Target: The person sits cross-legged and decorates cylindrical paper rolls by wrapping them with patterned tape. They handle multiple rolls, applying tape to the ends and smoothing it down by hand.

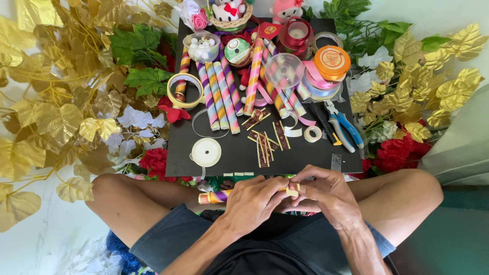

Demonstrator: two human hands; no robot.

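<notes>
a black board (239, 153) lies ahead of the crossed legs, with gold leaves (56, 107) at nine o'clock and red flowers (402, 150) at three. on it, striped rolled sticks (219, 94) fan toward twelve o'clock, and blue-handled pliers (344, 127) sit at two. at six o'clock, the left hand (252, 201) wraps its pressed-together fingers around a striped stick (216, 196), while the right hand (326, 193) pinches the stick's end, touching the left.
</notes>
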